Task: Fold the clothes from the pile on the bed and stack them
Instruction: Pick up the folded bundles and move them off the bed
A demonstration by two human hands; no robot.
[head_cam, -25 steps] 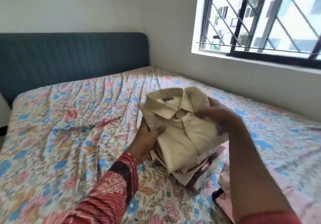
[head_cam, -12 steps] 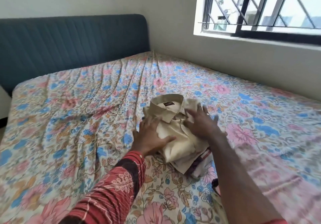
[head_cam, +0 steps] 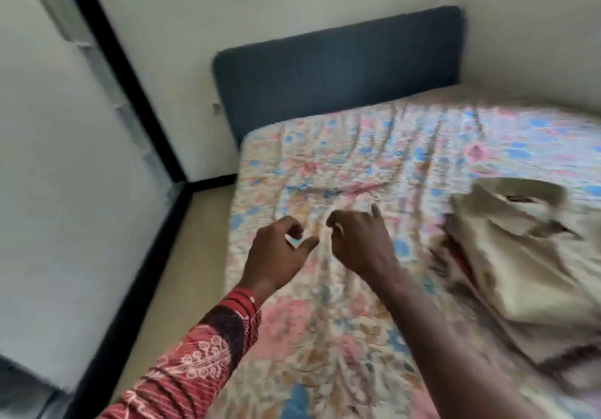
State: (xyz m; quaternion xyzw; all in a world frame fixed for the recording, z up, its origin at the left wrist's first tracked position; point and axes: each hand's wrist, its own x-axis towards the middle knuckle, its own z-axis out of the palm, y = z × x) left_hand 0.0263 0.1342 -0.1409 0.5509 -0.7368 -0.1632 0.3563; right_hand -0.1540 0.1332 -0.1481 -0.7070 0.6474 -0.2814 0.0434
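The folded beige shirt (head_cam: 533,256) lies collar up on top of the stack of folded clothes (head_cam: 461,265), which sits on the floral bed (head_cam: 341,164) at the right of the view, toward the side away from the blue headboard (head_cam: 338,70)'s left end. Half a second ago both hands were pressing on this shirt; now they have let go and swung away to the left of the stack, and the view has turned with them toward the bed's left edge and the white wardrobe door (head_cam: 65,191) beyond it. The left hand (head_cam: 276,256), in a red patterned sleeve (head_cam: 195,363), hovers over the sheet near that edge with loosely curled fingers, its grip holding nothing that I can make out through the blur. The right hand (head_cam: 357,243) hangs just beside it, between it and the stack, fingers likewise loosely bent and empty. No unfolded garment shows in view, so I judge this shirt's stacking finished, and the hands are likely heading for the next piece, or the pile may be done.
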